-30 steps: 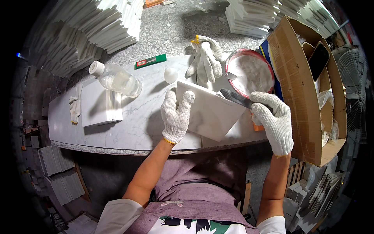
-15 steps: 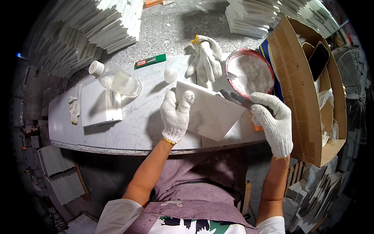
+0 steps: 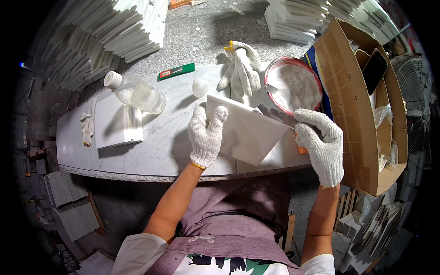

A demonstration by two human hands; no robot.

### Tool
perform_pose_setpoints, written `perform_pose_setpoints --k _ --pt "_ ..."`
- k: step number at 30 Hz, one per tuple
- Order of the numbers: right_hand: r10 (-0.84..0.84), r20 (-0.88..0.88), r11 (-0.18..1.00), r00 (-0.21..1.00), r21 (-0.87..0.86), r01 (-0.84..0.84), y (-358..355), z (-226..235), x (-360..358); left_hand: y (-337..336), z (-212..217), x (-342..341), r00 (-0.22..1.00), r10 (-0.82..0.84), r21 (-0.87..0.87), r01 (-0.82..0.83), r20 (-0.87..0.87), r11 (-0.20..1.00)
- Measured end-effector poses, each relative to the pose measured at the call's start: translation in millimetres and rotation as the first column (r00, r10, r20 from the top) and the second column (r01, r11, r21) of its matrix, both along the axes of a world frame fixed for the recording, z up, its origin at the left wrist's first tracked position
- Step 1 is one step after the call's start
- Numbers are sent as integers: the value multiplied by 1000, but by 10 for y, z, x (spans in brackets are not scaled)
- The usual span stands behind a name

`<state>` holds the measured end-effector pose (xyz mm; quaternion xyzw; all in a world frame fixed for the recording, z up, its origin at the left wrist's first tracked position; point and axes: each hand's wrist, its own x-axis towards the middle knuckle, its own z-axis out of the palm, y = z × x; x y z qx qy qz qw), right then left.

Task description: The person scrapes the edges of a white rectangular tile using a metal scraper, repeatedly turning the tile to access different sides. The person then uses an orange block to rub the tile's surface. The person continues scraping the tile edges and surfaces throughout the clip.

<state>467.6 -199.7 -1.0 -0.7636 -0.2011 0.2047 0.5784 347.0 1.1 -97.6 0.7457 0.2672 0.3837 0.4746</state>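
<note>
My left hand point(image 3: 206, 135), in a white knitted glove, is closed on the left part of a white marbled tile point(image 3: 250, 133), thumb on its face. The tile is held tilted over the table. Against its upper right edge lies a flat grey scraper blade point(image 3: 275, 113). My right hand point(image 3: 323, 144), gloved the same way, pinches the scraper's right end between thumb and fingers; the grip hides that end. Just beyond stands a red-rimmed tub point(image 3: 293, 87) of white paste, with a small piece of metal at its left rim.
On the marbled table point(image 3: 160, 156) are a clear bottle point(image 3: 142, 96), stacked white tiles point(image 3: 112, 121), a small white bottle point(image 3: 200, 87), a green flat case point(image 3: 176, 72), and spare gloves point(image 3: 243, 68). A cardboard box point(image 3: 343, 78) holding a phone point(image 3: 375, 71) borders the right side.
Both hands, the tile and the scraper have shifted very slightly. The scraper still rests at the tile's upper right edge.
</note>
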Motion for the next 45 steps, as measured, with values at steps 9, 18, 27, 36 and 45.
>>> perform_pose_setpoints --k 9,18,27,36,45 --pt "7 77 1000 997 14 -8 3 -11 -18 -18 53 -49 994 -59 -75 52 -93 996" --pt "11 94 1000 996 10 -12 -9 -8 -24 -29 84 -34 996 -55 -68 50 -70 996" --pt "-27 -146 996 989 75 38 -7 -22 114 -31 73 -45 997 -50 -75 46 -57 996" --pt "135 -361 991 923 73 -116 144 -141 362 -24 2 -20 999 -15 -15 16 34 1000" --pt "279 -441 955 853 35 -294 233 -46 452 -27 -3 -39 999 6 -34 -4 43 999"
